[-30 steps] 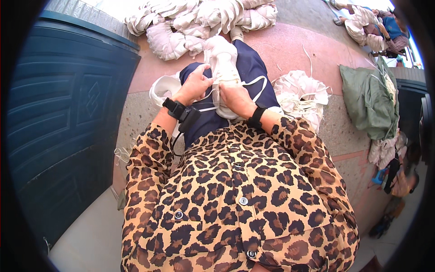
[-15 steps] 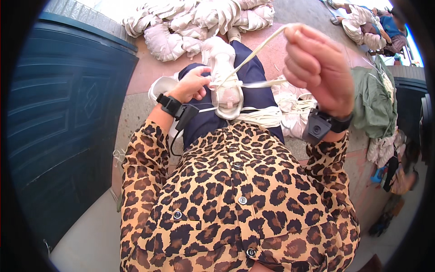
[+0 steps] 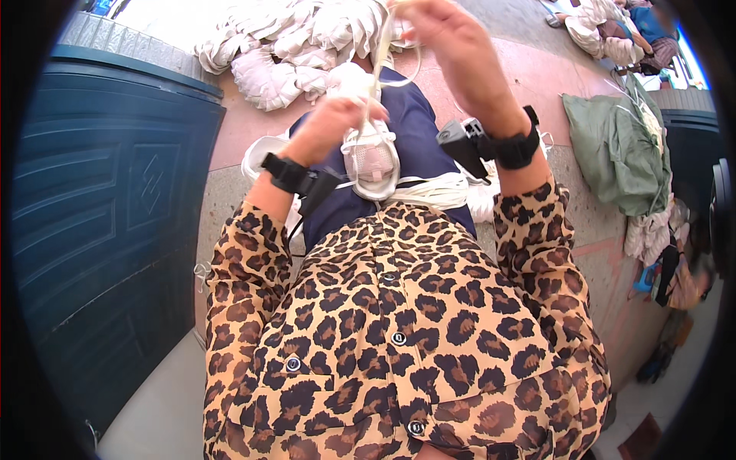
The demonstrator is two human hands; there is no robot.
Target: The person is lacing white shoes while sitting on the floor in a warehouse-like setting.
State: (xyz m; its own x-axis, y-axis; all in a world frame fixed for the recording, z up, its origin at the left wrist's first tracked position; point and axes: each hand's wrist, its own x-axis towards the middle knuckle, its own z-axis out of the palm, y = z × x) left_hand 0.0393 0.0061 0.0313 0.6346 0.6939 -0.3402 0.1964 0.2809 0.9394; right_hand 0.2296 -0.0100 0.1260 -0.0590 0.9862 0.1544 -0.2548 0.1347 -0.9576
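Note:
A white and pale pink sneaker (image 3: 372,162) lies on my lap between my thighs, its toe toward me. My right hand (image 3: 452,50) is raised beyond the shoe, shut on a cream shoelace (image 3: 381,57) that runs from its fingers down to the shoe. My left hand (image 3: 335,126) is at the shoe's upper left side, beside the lace; motion smears its fingers, so its grip cannot be made out. More of the lace loops loosely below my right hand. A bunch of cream laces (image 3: 433,192) lies across my lap, right of the toe.
A heap of tied pale shoes (image 3: 295,50) covers the ground ahead. Another white shoe (image 3: 257,156) sits beside my left thigh. A blue panelled door (image 3: 115,176) stands at left. On the right lies a green sack (image 3: 613,149); another person (image 3: 652,34) sits at the far right.
My right hand has swung leftward and farther away, with the lace drawn upright over the shoe. My left hand has shifted slightly right, closer to the lace.

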